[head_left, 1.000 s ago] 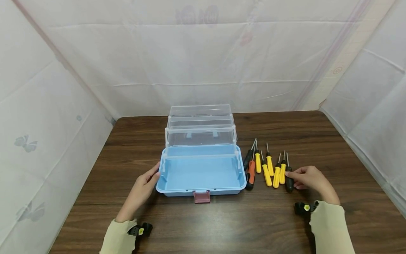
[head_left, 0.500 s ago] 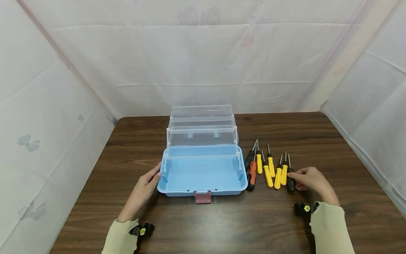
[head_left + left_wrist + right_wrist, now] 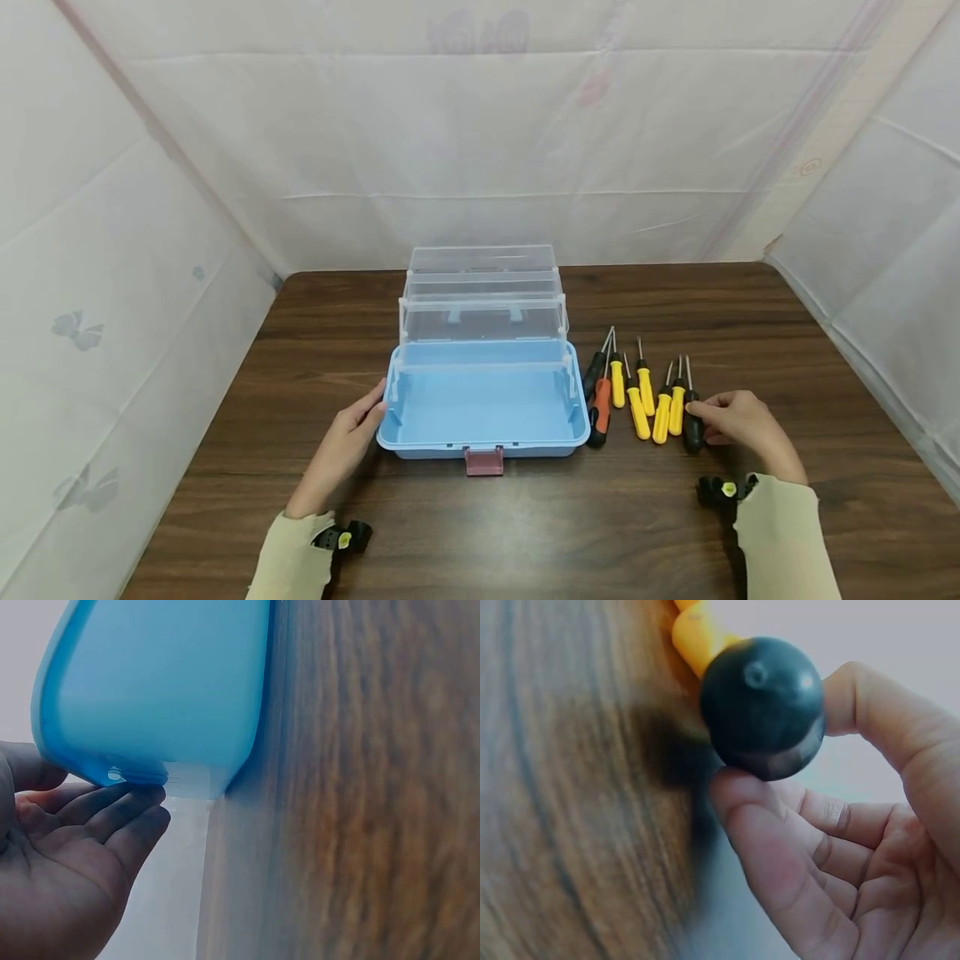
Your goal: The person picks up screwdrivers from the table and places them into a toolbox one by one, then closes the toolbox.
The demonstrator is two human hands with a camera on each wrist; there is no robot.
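A light-blue toolbox (image 3: 480,404) stands with its lid and clear trays (image 3: 480,321) raised at the back, its bottom compartment showing bare. At its left end my left hand (image 3: 347,433) holds the side, thumb at the rim; in the left wrist view, the fingers (image 3: 124,825) lie against the outer wall. On the right, my right hand (image 3: 738,423) pinches the black handle of a screwdriver (image 3: 693,432) between thumb and fingers. The handle's round butt fills the middle of the right wrist view, close over the table. Its shaft points away from me.
Several yellow-handled screwdrivers (image 3: 662,417) lie between the toolbox and my right hand. Nearer the box are an orange-and-black screwdriver (image 3: 602,408) and a black one (image 3: 593,372). A pink latch (image 3: 484,462) hangs at the box front. White sheeting (image 3: 480,150) surrounds the brown table (image 3: 525,533).
The head view has shifted slightly, moving everything a little to the right in it. Both hands keep their places on the toolbox and the black screwdriver.
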